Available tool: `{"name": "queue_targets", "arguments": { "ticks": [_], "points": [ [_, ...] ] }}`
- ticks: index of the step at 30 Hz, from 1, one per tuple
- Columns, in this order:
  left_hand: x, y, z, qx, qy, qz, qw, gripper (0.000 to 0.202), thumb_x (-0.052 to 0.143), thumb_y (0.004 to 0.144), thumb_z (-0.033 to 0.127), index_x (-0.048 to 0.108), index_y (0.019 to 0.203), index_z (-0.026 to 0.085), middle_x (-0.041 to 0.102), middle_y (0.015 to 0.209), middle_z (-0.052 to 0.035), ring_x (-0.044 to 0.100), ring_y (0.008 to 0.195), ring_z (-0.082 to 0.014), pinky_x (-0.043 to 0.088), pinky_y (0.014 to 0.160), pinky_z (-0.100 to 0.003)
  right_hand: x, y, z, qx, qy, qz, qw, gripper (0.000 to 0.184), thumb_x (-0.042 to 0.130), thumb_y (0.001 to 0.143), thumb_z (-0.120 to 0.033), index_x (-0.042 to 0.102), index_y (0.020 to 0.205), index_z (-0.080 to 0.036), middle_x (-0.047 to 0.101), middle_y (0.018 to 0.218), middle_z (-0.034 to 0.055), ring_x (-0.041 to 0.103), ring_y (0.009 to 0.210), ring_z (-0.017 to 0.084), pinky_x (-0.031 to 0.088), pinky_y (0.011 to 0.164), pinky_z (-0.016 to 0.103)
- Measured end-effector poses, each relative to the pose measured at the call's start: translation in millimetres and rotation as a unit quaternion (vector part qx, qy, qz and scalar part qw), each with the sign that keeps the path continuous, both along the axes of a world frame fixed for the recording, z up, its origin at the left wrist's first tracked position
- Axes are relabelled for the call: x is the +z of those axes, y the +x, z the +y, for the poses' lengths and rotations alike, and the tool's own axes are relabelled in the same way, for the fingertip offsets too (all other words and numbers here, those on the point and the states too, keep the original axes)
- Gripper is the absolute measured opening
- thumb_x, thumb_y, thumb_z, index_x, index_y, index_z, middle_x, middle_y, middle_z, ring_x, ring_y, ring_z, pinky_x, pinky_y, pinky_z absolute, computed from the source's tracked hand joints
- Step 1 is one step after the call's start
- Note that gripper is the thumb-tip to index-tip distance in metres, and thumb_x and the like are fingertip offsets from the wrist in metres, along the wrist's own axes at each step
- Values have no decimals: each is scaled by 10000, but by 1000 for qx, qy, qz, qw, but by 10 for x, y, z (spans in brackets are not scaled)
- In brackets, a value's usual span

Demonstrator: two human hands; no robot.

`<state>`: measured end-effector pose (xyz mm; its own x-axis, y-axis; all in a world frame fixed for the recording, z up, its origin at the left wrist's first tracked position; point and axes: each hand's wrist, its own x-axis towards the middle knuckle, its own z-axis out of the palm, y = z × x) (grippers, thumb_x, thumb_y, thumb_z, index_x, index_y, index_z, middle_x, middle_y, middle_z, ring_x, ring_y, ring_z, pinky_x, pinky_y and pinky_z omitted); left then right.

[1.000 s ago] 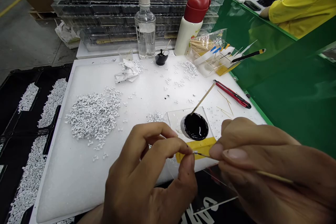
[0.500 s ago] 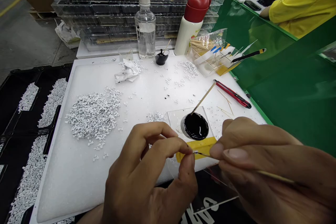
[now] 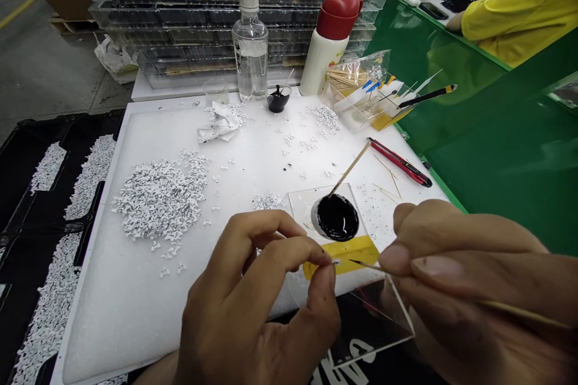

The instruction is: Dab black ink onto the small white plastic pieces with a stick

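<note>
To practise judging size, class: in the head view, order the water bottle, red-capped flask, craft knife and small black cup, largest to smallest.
Water bottle and red-capped flask look about equal; then craft knife; smallest, small black cup.

A pile of small parts (image 3: 160, 200) lies on the foam board (image 3: 135, 144), left of a clear plate (image 3: 307, 201) carrying paint (image 3: 336, 218). A utility knife (image 3: 400, 161) lies right of the plate, and a water bottle (image 3: 250, 51) stands behind, before stacked trays (image 3: 226, 15).
</note>
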<state>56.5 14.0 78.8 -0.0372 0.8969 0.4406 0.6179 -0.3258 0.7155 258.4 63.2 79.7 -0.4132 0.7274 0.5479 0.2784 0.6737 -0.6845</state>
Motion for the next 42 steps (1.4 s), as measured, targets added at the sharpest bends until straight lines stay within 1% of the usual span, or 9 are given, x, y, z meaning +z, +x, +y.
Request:
{"name": "queue_targets", "arguments": {
  "ticks": [2, 5, 7, 13, 20, 27, 30, 33, 42],
  "points": [
    [-3, 2, 9, 1, 4, 5, 1000, 126, 667, 966, 133, 688, 1005, 251, 628, 1046, 43, 698, 866, -50, 600, 757, -131, 60, -45, 48, -4, -16, 8, 1000, 368, 878, 876, -195, 739, 1197, -307, 784, 1099, -21, 751, 839, 133, 688, 734, 284],
    [2, 7, 21, 8, -1, 12, 1000, 119, 669, 965, 150, 691, 995, 263, 626, 1040, 45, 691, 836, -48, 605, 738, -128, 144, -165, 91, -27, 5, 108, 994, 413, 837, 823, 14, 753, 1137, -241, 802, 1011, -34, 745, 770, 87, 675, 695, 200],
    [8, 13, 23, 12, -11, 9, 1000, 115, 671, 961, 155, 694, 977, 266, 624, 1029, 47, 682, 804, -47, 614, 738, -131, 160, -233, 97, -29, 6, 130, 991, 410, 807, 802, 73, 751, 1109, -193, 801, 988, -28, 745, 760, 78, 667, 673, 180],
    [14, 29, 6, 16, -20, -2, 1000, 122, 682, 950, 167, 704, 978, 283, 638, 1027, 51, 688, 767, -60, 641, 741, -163, 91, -254, 86, -36, -8, 109, 993, 227, 774, 894, -3, 735, 1066, -147, 790, 990, -15, 737, 825, 52, 636, 705, 138],
    [4, 41, 11, 25, -19, -6, 999, 125, 684, 945, 165, 708, 978, 283, 646, 1014, 43, 685, 751, -76, 655, 744, -192, 106, -289, 117, -38, 15, 131, 991, 361, 808, 820, 57, 740, 1087, -176, 804, 958, -20, 748, 805, 77, 619, 646, 157],
    [14, 34, 15, 22, -17, 4, 1000, 137, 677, 939, 145, 701, 970, 276, 646, 1010, 42, 686, 783, -73, 644, 741, -173, 113, -257, 25, -90, 7, 97, 991, 245, 810, 889, -35, 740, 1066, -189, 791, 972, -13, 726, 814, 87, 623, 647, 190],
    [13, 27, 6, 20, -15, 3, 1000, 165, 680, 929, 127, 701, 996, 276, 650, 1020, 38, 690, 801, -80, 645, 734, -178, 93, -165, -10, -78, 10, 43, 996, 167, 817, 953, -257, 722, 1090, -250, 778, 965, -25, 702, 762, 80, 580, 576, 203],
    [-6, 27, 0, 16, -7, -12, 1000, 154, 678, 929, 135, 703, 998, 270, 648, 1022, 31, 685, 796, -83, 640, 710, -183, 63, -103, -43, -64, -6, -3, 998, 156, 715, 1029, -433, 673, 1131, -323, 751, 982, -48, 692, 746, 66, 563, 592, 214],
    [-50, 35, 13, 7, 6, -40, 999, 170, 684, 907, 103, 703, 992, 249, 642, 1028, 20, 666, 786, -88, 646, 713, -197, 39, -132, -120, -65, -41, 30, 997, 124, 719, 1028, -404, 700, 1125, -329, 743, 964, -64, 691, 769, 51, 614, 739, 194]
  ]
}}
